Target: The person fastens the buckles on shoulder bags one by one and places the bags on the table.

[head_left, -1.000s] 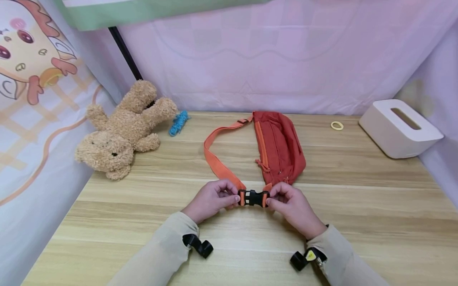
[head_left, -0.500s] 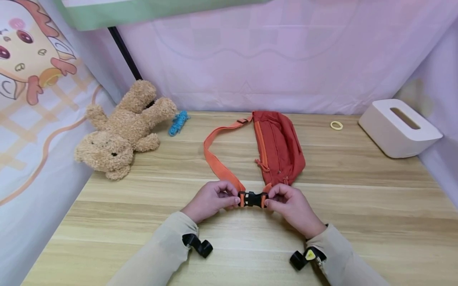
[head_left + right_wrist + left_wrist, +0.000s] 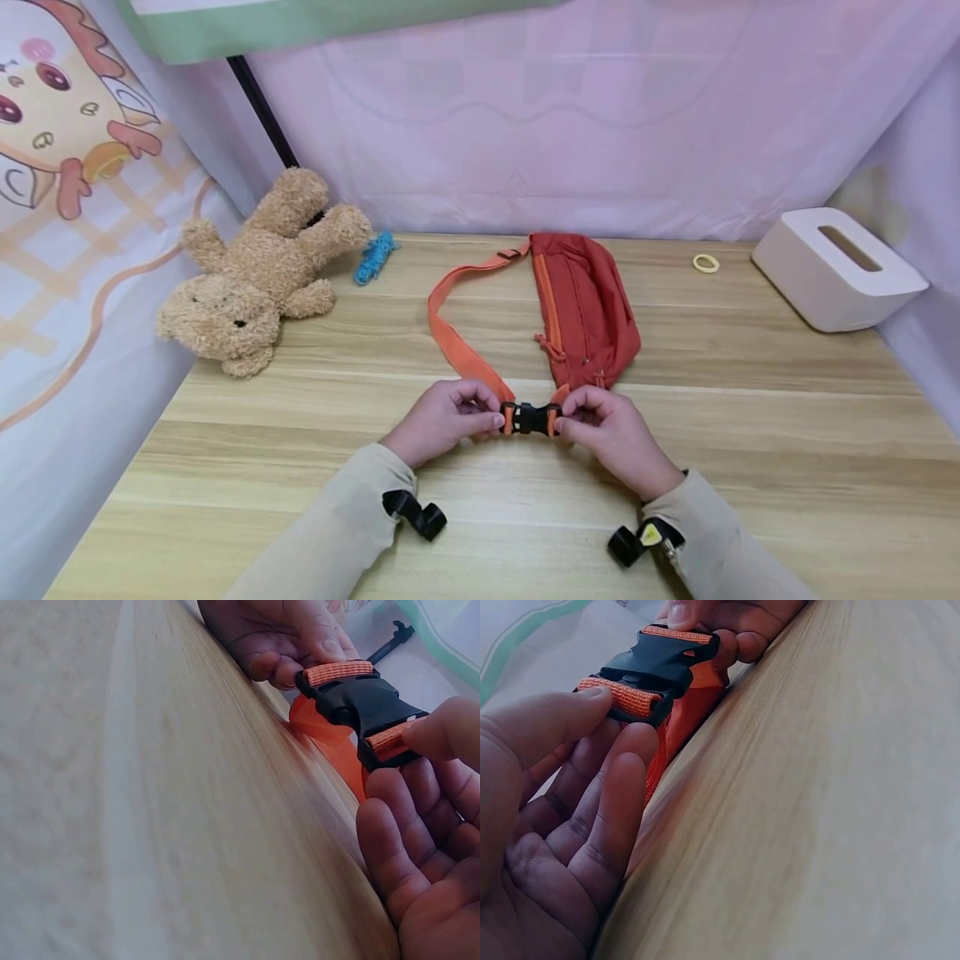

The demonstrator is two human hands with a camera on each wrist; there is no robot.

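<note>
Light wooden table (image 3: 750, 433), pale pink curtain walls (image 3: 600, 125) (cartoon print left), soft light.

**What I counted on my table**

I had two hands at work, my left hand (image 3: 442, 419) and my right hand (image 3: 611, 433). There was one red waist bag (image 3: 585, 308) with one black buckle (image 3: 530, 417), one teddy bear (image 3: 255, 271), one blue cord bundle (image 3: 374, 257), one yellow ring (image 3: 706, 264) and one white box (image 3: 836, 267).

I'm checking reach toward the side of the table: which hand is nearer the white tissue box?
Right. The right hand pinches the buckle on the side of the tissue box; the left hand is farther, across the buckle.
</note>
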